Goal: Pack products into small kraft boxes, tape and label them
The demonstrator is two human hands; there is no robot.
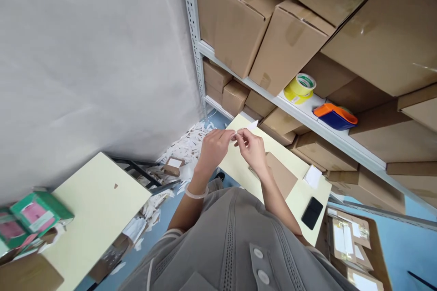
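Observation:
My left hand [214,144] and my right hand [251,147] meet above a pale yellow table [296,196]. Both pinch a small white paper slip [251,126] between fingertips; the slip sticks up just past the fingers. A clear bangle sits on my left wrist. Under my right forearm lies a flat brown cardboard piece [282,175] on the table. My grey buttoned garment fills the bottom of the view.
A black phone [312,213] and white paper [312,176] lie on the table. A metal shelf [300,113] holds cardboard boxes, a yellow tape roll [300,87] and an orange-blue tape dispenser [335,116]. Another pale table [99,204] at left bears green boxes [37,216]. Paper scraps [186,145] litter the blue floor.

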